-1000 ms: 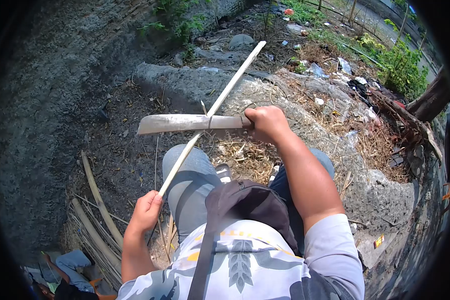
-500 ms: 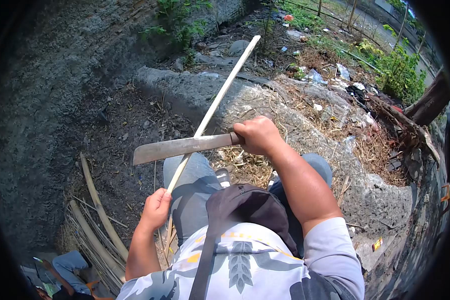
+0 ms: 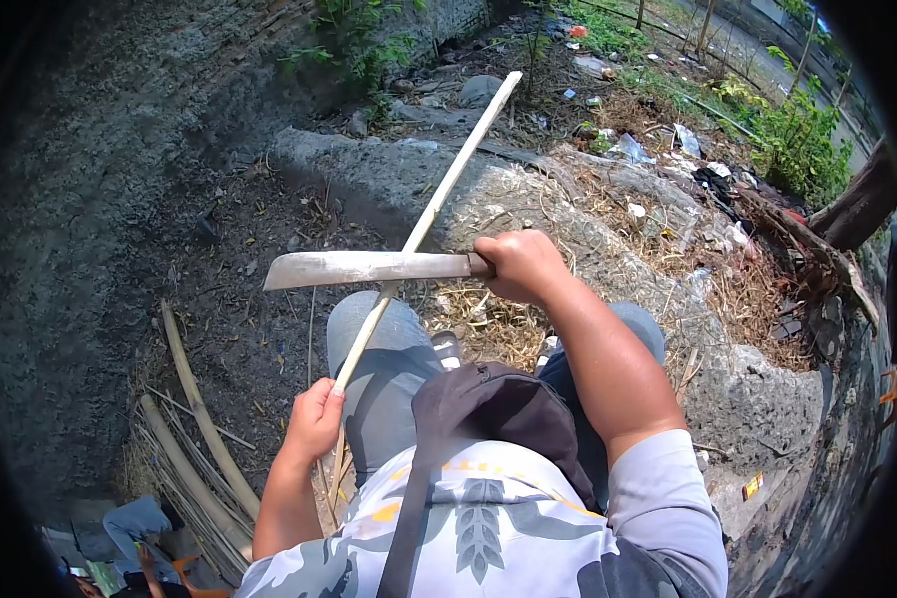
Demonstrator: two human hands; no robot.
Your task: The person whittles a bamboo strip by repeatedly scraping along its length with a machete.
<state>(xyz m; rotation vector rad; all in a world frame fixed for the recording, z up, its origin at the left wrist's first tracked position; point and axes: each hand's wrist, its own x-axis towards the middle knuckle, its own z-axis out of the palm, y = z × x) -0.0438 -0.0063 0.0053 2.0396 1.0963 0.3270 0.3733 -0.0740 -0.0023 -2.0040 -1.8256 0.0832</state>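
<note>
My right hand [image 3: 520, 265] grips the handle of a long machete [image 3: 364, 268], whose blade points left and lies across a pale bamboo strip [image 3: 447, 186]. My left hand [image 3: 313, 422] holds the near end of that strip beside my left knee. The strip runs up and to the right, away from me, over a low concrete ledge [image 3: 369, 169]. I sit with both knees in grey trousers and a dark bag [image 3: 488, 409] on my lap.
Several bamboo strips [image 3: 194, 439] lie bundled on the dirt at lower left. Another person's legs [image 3: 130, 528] show at the bottom left corner. Dry grass, litter and green bushes [image 3: 797, 140] spread at upper right.
The machete dropped toward me along the strip, then rose a little and levelled. My left hand slid slightly right and down with the strip's near end.
</note>
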